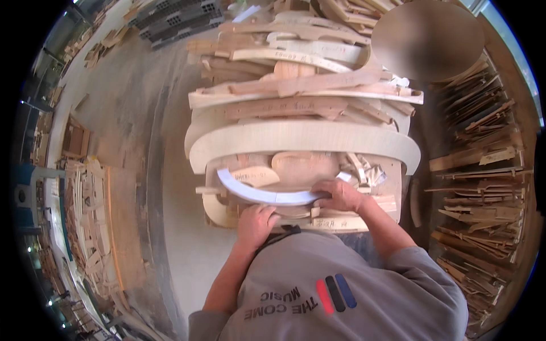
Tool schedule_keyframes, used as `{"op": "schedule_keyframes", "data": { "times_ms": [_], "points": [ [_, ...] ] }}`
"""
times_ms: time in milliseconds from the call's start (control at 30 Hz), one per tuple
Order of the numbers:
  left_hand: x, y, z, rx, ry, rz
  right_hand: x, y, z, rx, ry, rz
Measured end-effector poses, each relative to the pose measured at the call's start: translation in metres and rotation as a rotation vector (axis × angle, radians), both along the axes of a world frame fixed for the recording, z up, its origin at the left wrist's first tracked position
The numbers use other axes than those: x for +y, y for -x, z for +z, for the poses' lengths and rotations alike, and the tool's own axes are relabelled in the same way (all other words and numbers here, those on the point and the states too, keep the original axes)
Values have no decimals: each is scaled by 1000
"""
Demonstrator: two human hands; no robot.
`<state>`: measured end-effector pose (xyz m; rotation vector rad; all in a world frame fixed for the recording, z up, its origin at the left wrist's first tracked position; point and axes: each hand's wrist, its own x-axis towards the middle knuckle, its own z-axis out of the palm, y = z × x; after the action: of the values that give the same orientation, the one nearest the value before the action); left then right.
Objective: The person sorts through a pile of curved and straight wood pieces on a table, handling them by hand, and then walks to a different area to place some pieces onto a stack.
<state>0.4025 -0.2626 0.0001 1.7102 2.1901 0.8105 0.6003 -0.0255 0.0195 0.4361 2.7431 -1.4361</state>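
Observation:
A pale, white-looking curved strip (pixel 276 197) arcs across the near part of a stack of wooden parts. My right hand (pixel 341 196) grips its right end, fingers over the far side and thumb on the near side. Just below that strip lies a thin curved wooden piece (pixel 293 212). At its left end is my left hand (pixel 256 223), closed with the fingertips curled on it. A flat wooden piece with a rounded end (pixel 256 176) lies inside the arc. Near my right hand are some small wood offcuts (pixel 364 170).
Beyond my hands a large curved wooden board (pixel 301 136) stands in front of piled wooden parts (pixel 296 85). Template racks line the right wall (pixel 483 193). At left are another pile of wooden parts (pixel 85 210) and black pallets (pixel 179 20) on the concrete floor (pixel 131 113).

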Motion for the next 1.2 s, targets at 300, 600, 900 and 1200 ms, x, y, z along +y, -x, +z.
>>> {"op": "schedule_keyframes", "data": {
  "times_ms": [300,600,900,1200],
  "points": [
    [9,0,34,122,21,68,8,9,-20,-144,-121,99],
    [26,14,18,66,295,-58,12,106,-68,-124,-267,60],
    [19,11,10,30,262,-23,-41,207,-99,-314,-613,132],
    [22,13,13,-8,209,-24,-10,184,-93,-292,-159,-81]
  ]
}}
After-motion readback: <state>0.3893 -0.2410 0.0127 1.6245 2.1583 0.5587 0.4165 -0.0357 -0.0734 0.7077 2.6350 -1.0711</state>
